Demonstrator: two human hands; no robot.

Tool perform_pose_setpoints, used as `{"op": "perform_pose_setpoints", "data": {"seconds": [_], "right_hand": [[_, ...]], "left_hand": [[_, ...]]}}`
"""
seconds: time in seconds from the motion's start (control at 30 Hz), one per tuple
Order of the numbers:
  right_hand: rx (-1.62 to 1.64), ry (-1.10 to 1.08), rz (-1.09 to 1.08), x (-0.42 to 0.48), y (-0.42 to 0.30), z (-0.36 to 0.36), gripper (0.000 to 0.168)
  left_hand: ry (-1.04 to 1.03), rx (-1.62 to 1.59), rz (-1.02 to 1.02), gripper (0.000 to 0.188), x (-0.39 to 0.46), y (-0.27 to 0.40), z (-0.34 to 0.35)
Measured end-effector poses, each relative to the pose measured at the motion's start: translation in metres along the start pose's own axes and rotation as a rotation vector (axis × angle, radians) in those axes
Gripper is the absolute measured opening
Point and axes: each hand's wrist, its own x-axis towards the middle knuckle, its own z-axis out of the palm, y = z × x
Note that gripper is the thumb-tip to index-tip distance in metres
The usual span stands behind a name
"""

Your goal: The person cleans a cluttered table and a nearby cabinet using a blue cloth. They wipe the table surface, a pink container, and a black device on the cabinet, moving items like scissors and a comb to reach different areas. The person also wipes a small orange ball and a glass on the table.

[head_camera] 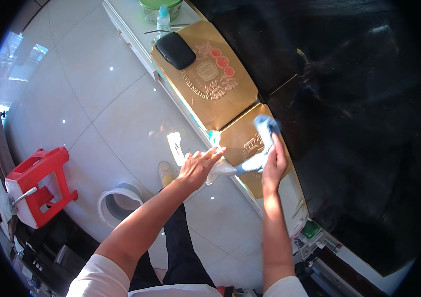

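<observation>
My right hand grips a light blue cloth, blurred at its top, over the nearer of two gold boxes on a white cabinet. Part of the cloth hangs left of my right hand, towards a clear plastic bag at the cabinet's edge. My left hand is beside that bag, back up and fingers stretched towards the box; whether it pinches the bag is hidden. A black zip case lies on the farther gold box.
A green tub and a small clear bottle stand at the cabinet's far end. Left on the tiled floor are a red and white plastic stool and a grey-white bucket. A dark glossy panel borders the cabinet's right side.
</observation>
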Motion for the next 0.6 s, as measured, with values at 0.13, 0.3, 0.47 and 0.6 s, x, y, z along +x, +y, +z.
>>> {"op": "perform_pose_setpoints", "data": {"seconds": [0.13,0.3,0.47,0.6], "right_hand": [[-0.479,-0.201,-0.512,0.05,0.004,0.019,0.031],[-0.669,-0.171,-0.409,0.031,0.049,0.031,0.04],[-0.819,0.123,-0.076,-0.051,0.115,-0.027,0.044],[-0.855,0.3,0.143,-0.091,0.123,-0.036,0.042]], "left_hand": [[-0.02,0.026,0.012,0.079,0.0,0.006,0.0],[0.007,0.042,-0.021,0.081,0.0,0.005,-0.001],[0.026,0.036,-0.036,0.081,0.0,0.006,0.004],[0.026,0.044,-0.031,0.081,0.001,0.007,0.006]]}}
